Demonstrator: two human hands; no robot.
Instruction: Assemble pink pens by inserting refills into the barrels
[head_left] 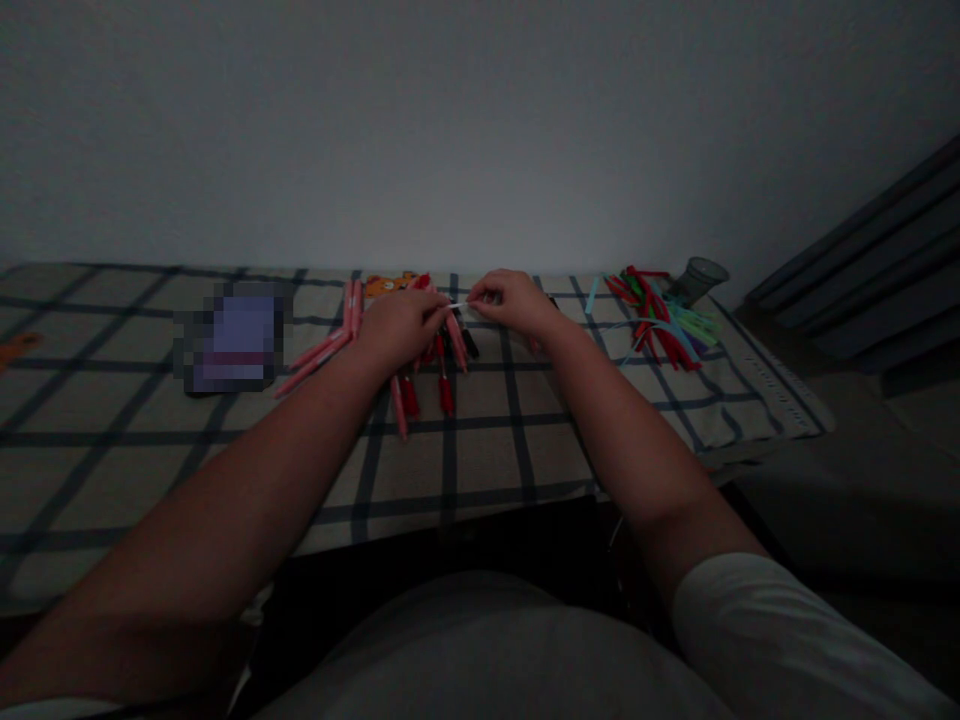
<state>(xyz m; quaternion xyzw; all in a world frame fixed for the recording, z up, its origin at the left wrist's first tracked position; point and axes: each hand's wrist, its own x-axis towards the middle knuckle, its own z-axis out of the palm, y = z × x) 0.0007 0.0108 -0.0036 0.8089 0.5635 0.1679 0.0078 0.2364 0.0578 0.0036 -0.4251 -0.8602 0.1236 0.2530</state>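
Left grip (401, 322) and right grip (517, 300) both have fingers pinched on a thin white strip (458, 305), one end each; strip spans the short gap between the two grips, above the desk (487, 450). Exact finger contact small and dim.

Pink pens (316, 352) lie left of the left grip, more of them under and just body-side of it, mixed with red pens (447, 395). Black pen (470, 345) body-side of the strip, between grips. Orange bear-pattern item (386, 284) just beyond left grip, partly hidden.

Right of right grip: light-blue strip (592, 295), then pile of coloured strips (664, 335), clear cup (701, 280) tilted at the pile's far side. Well left of left grip: purple item (244, 335), pixelated, can't tell what. Checked cloth covers desk.
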